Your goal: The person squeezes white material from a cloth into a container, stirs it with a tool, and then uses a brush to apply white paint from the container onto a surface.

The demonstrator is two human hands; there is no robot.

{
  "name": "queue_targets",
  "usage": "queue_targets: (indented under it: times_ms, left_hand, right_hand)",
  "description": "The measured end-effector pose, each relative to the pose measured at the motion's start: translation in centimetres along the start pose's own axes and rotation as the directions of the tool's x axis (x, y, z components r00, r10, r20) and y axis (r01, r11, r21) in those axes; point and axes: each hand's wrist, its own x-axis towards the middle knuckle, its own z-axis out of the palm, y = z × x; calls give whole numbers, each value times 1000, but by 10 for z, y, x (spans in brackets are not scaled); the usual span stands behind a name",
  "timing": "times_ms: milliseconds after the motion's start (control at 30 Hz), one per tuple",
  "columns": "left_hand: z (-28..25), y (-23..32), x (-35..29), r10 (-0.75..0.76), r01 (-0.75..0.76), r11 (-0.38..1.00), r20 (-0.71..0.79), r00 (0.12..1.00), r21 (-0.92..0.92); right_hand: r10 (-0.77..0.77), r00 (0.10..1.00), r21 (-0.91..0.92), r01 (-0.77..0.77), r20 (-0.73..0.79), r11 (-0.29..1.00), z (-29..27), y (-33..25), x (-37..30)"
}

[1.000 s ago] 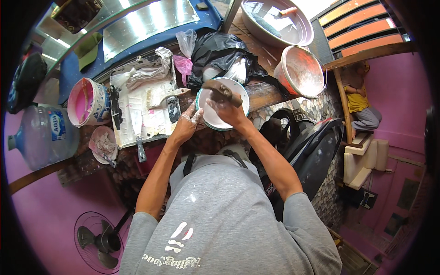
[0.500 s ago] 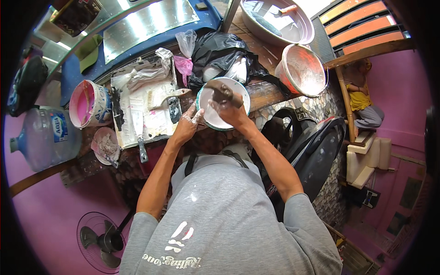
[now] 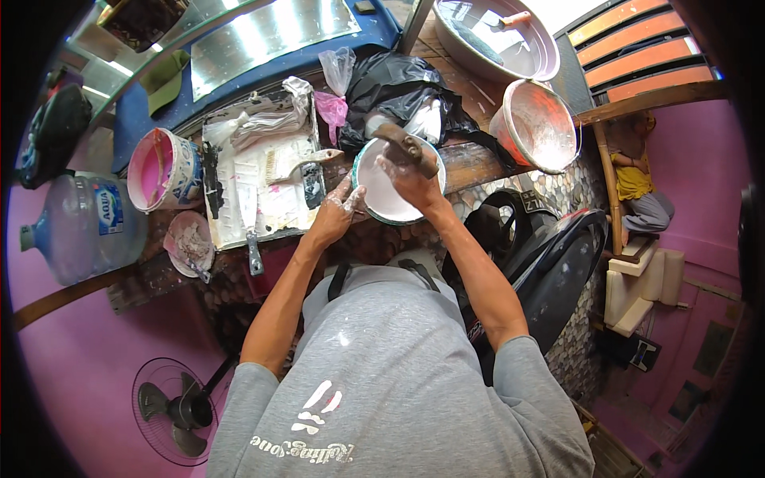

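Note:
A white round bucket [image 3: 371, 187] with pale pinkish-white paint inside stands at the front edge of the wooden table. My right hand [image 3: 413, 182] is closed round a thick brown wooden-looking stick [image 3: 408, 149], held over the bucket's mouth; its lower end is hidden by the hand. White smears mark my left hand [image 3: 341, 209], which grips the bucket's left side at the rim. Left of it lies a paint-caked white tray [image 3: 275, 203] bearing a paintbrush [image 3: 299, 162] and a putty knife [image 3: 251, 211].
On the left are a pink-stained bucket [image 3: 147, 191], a large water bottle [image 3: 88, 227] and a bowl of white lumps [image 3: 190, 240]. Black plastic bags [image 3: 390, 84] lie behind. To the right stand another bucket [image 3: 522, 131], a basin [image 3: 478, 60] and a motorbike [image 3: 550, 263]. A seated person [image 3: 635, 183] is beyond.
The stick and my right hand have shifted slightly right and away over the bucket. My left hand stays at the rim. The whole view has moved a little.

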Motion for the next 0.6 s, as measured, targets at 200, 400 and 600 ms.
queue_targets:
  times_ms: [200,400,600]
  left_hand:
    - [-2,6,0,-103,103,993,6,995,-52]
    - [-2,9,-2,-40,39,998,13,999,51]
    - [-5,9,-1,-17,18,997,-21,1000,81]
  right_hand:
    - [180,982,-102,-174,56,979,-43,-16,-20]
    - [22,1000,-8,-22,12,1000,2,3,-9]
    - [232,973,-109,-229,20,967,-44,-12,-16]
